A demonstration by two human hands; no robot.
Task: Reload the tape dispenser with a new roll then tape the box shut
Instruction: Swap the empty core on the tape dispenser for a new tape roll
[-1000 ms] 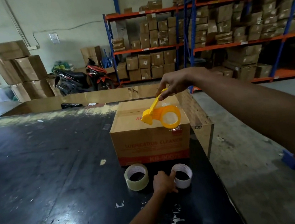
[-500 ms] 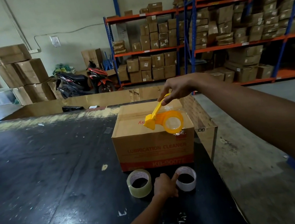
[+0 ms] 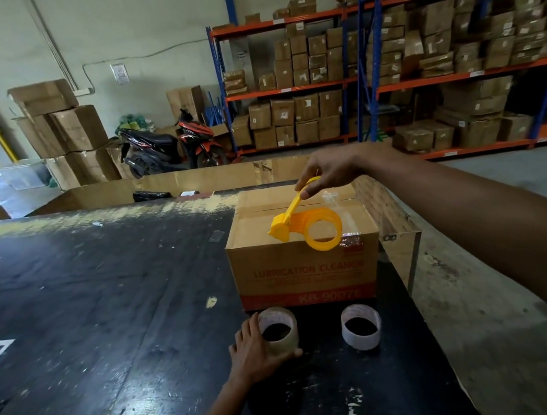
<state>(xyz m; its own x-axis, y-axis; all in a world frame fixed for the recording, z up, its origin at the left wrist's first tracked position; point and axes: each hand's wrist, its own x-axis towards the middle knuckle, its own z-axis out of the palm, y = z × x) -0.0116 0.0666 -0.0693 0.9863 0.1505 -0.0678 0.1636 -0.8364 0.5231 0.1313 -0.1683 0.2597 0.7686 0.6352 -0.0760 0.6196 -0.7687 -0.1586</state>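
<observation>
Left hand (image 3: 255,351) wraps the full tape roll (image 3: 278,332) on the tabletop (image 3: 106,314); right hand (image 3: 328,174) pinches the dispenser (image 3: 305,229) handle (empty hub), up and right of the roll.

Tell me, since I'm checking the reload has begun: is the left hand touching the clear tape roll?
Touching. The head view shows the left hand wrapped round the clear tape roll, thumb against its near side.

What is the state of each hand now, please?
Left hand: closed around the clear tape roll on the table.
Right hand: closed on the handle of the yellow tape dispenser, above the box.
</observation>
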